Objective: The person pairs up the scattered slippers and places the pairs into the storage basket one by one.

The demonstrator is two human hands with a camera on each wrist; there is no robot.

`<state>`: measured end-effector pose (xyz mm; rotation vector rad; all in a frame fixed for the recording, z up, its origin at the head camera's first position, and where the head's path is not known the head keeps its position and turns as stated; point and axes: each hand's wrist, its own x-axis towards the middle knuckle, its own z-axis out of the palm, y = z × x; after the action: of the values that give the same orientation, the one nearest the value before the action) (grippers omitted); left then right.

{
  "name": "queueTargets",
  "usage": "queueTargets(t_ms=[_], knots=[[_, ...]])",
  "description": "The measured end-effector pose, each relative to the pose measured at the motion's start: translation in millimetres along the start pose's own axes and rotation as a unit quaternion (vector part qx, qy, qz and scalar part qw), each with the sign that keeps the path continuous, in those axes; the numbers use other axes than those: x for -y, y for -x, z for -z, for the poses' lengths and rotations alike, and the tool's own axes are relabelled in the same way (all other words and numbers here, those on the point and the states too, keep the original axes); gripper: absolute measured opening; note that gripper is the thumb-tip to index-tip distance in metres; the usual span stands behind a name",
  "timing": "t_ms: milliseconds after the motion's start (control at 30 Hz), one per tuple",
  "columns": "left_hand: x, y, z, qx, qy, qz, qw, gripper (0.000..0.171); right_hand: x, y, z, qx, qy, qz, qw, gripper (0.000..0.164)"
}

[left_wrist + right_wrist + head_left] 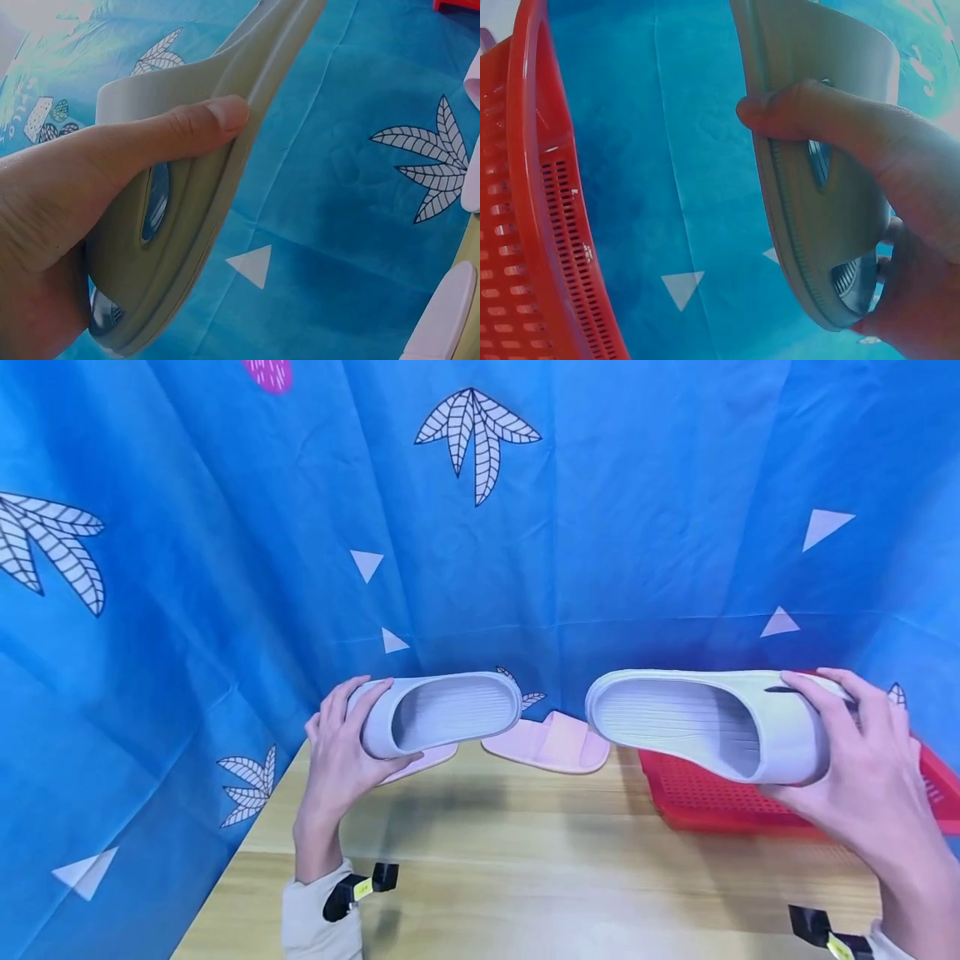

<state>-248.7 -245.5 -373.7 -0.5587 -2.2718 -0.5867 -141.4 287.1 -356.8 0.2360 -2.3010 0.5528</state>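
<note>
My left hand point(345, 752) grips a light grey slipper point(457, 706) by its strap end, held up over the table with the heel pointing right. In the left wrist view the thumb presses along the side of that slipper point(202, 172). Opposite it, my right hand point(862, 743) holds a matching grey slipper point(675, 718) by the toe and strap, heel pointing left. The right wrist view shows the thumb across this slipper's side point(832, 202), with fingers partly hidden behind the toe. Both insoles face the head camera.
Two pink slippers lie at the table's far side: one point(551, 743) in the middle, another point(427, 760) partly behind the left grey slipper. A red perforated basket point(720, 802) stands at the right, below my right hand. Blue patterned cloth point(637, 527) hangs behind the wooden table point(525, 877).
</note>
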Motion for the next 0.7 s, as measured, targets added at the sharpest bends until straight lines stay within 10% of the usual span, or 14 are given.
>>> queueTargets(t_ms=[700], knots=[[-30.3, -1.9, -20.0, -0.023, -0.009, -0.001, 0.9997, 0.105, 15.0, -1.9, -6.8, -0.025, 0.018, 0.02, 0.999, 0.131]])
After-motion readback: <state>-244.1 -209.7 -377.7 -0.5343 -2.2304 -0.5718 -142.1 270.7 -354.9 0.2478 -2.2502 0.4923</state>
